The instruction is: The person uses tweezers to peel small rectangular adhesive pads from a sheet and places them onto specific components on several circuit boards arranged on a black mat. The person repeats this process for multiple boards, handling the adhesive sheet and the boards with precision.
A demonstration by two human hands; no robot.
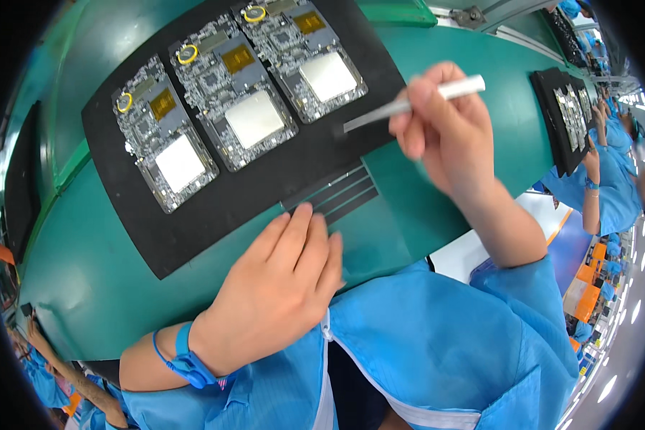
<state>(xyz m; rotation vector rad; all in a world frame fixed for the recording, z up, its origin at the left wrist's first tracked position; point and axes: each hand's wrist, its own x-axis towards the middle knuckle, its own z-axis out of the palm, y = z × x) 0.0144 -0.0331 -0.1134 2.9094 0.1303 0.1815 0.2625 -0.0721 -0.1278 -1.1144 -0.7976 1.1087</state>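
My right hand (448,129) grips a pair of tweezers (387,112), pale and slim with a white rear end. Their tip hangs over the black mat; a small dark blur shows at it, too unclear to name. My left hand (279,287) lies palm down with its fingers stretched out, fingertips at the left end of a clear sheet (390,215) with several dark strips (344,192). On the black mat (186,240) are three circuit boards: a left one (166,136), a middle one (229,93) and a right one (301,61). Each bears a silver metal shield and a yellow-ringed round part.
The mat lies on a green tabletop (72,265). At the far right, another person's hand (592,161) touches a black mat with circuit boards (572,118). Another person's arm (72,373) reaches in at lower left. A blue wrist strap (190,358) circles my left wrist.
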